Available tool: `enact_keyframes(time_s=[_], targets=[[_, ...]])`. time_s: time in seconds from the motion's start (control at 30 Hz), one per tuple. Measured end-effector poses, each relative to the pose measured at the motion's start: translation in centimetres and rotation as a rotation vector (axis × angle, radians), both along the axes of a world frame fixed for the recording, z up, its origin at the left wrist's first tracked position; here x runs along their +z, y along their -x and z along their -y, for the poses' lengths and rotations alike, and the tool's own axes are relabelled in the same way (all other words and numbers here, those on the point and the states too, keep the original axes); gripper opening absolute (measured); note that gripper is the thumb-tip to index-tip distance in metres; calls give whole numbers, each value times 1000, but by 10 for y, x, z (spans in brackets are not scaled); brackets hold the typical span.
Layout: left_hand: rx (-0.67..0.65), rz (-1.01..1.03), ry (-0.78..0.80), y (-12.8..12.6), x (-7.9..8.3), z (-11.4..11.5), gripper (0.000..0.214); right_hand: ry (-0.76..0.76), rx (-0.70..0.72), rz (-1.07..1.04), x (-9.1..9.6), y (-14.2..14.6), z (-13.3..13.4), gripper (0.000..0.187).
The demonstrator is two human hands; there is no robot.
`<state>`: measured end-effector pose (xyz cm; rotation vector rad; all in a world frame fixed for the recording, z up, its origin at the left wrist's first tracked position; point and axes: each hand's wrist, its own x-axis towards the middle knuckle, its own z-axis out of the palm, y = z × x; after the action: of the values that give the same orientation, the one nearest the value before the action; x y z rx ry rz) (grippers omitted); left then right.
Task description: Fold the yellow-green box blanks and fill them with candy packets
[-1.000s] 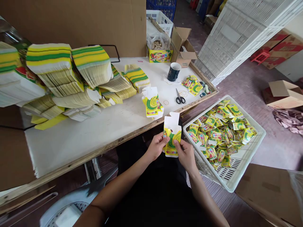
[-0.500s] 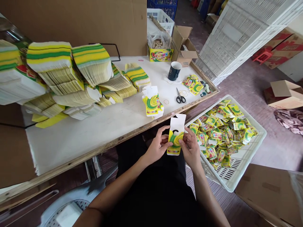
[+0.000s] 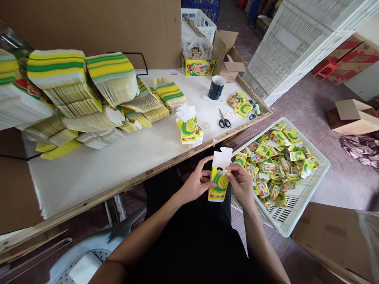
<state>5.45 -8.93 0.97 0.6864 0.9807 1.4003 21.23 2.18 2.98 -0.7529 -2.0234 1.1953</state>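
Left hand [image 3: 197, 183] half curled, gripping yellow-green carton [image 3: 219, 184] at its left side, thumb on front face. Right hand [image 3: 242, 184] also partly curled, thumb and fingers pinching the right edge near the white flap. Carton is over the lap, off the table edge; its pink-red logo too small to read surely. White crate [image 3: 308, 198] of similar packs at right. Loose cartons [image 3: 188, 128] on table. Far yellow box [image 3: 199, 68] reads "TWINS".

One mug [image 3: 216, 88] and one pair of scissors [image 3: 224, 119] sit toward the bench [image 3: 133, 157]'s right edge, one hand-held carton [image 3: 220, 184] off its front edge.
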Motion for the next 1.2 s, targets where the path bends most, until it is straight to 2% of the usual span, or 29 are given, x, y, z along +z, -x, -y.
enact_keyframes(time_s=[0.07,0.13,0.23,0.3,0.33,0.47,0.53,0.6,0.67,0.83,1.0,1.13,1.2], targets=[[-22,8,-13,0,1,0,101,46,-42,-67,-2,2,2,21],[-17,-38,-30,0,1,0,91,83,-60,-103,-2,3,4,35],[48,-125,-41,0,-2,-2,67,-50,-50,-41,4,1,2,30],[113,-189,-51,-1,-3,-3,61,-142,-51,20,12,-2,-1,39],[141,-228,-63,-2,-3,-4,58,-124,-40,45,16,-3,-2,46],[175,-345,-128,-6,-4,-5,51,161,50,174,28,-6,-4,53],[151,-362,-153,-8,-4,-6,51,162,40,245,31,-4,-5,47],[105,-339,-164,-9,-3,-6,52,78,4,284,31,-3,-6,30],[70,-272,-151,-9,-1,-6,55,7,-34,302,30,-1,-7,22],[73,-105,-45,-8,5,-8,66,-38,-53,366,29,2,-5,37],[105,-64,2,-5,7,-12,69,1,-30,367,26,1,-2,44],[95,-67,-1,-7,3,-14,69,-33,-74,278,19,-3,-6,35],[81,-114,-21,-11,3,-14,65,31,-70,192,16,-6,-6,31]])
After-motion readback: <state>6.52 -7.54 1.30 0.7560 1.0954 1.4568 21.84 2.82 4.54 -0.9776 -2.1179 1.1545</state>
